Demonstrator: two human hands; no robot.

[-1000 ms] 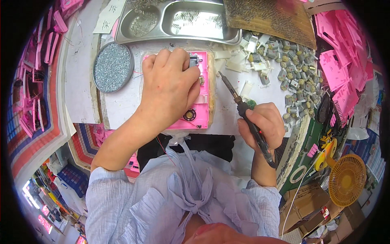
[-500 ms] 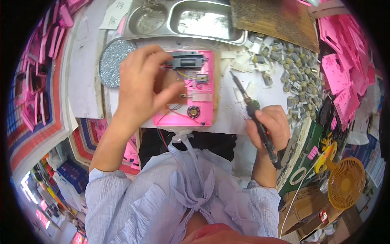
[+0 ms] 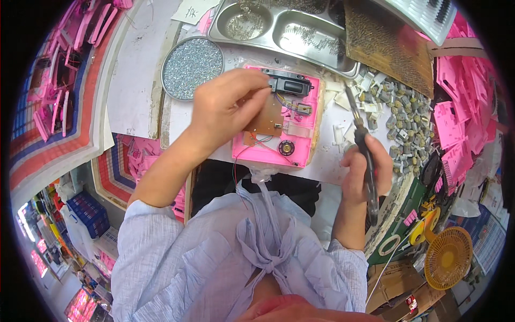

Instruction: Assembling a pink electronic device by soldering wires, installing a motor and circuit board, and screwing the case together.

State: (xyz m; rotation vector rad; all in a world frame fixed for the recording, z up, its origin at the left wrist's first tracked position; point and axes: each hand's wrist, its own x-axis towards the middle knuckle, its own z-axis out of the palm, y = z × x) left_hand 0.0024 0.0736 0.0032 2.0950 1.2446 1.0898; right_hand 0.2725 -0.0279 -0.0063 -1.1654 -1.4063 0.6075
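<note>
On a cluttered white workbench (image 3: 134, 80) seen from the head camera, a person in a pale blue shirt works over an open pink plastic casing (image 3: 300, 153) lying flat in front of them. Their left hand (image 3: 225, 110) rests on the casing, fingers pinched around a brown circuit board (image 3: 266, 115), tilting it up beside a black rectangular component (image 3: 289, 86) at the casing's top edge. Thin wires run from the board toward a small round black speaker (image 3: 286, 147) near the lower edge. Their right hand (image 3: 362, 174), just right of the casing, is clenched around a dark-handled soldering iron (image 3: 360, 142) whose metal tip points up and away, apart from the board.

Beyond the casing sit a round tin of small silver screws (image 3: 192, 67) and a steel compartment tray (image 3: 279, 32). Grey metal parts (image 3: 402, 115) lie heaped to the right, with pink casings (image 3: 461, 107) stacked past them and a small yellow fan (image 3: 448, 263) at lower right.

Judging by this, the board is being positioned or checked before soldering; the next move would call for bringing the iron's tip to a joint while the left hand keeps the board steady.
</note>
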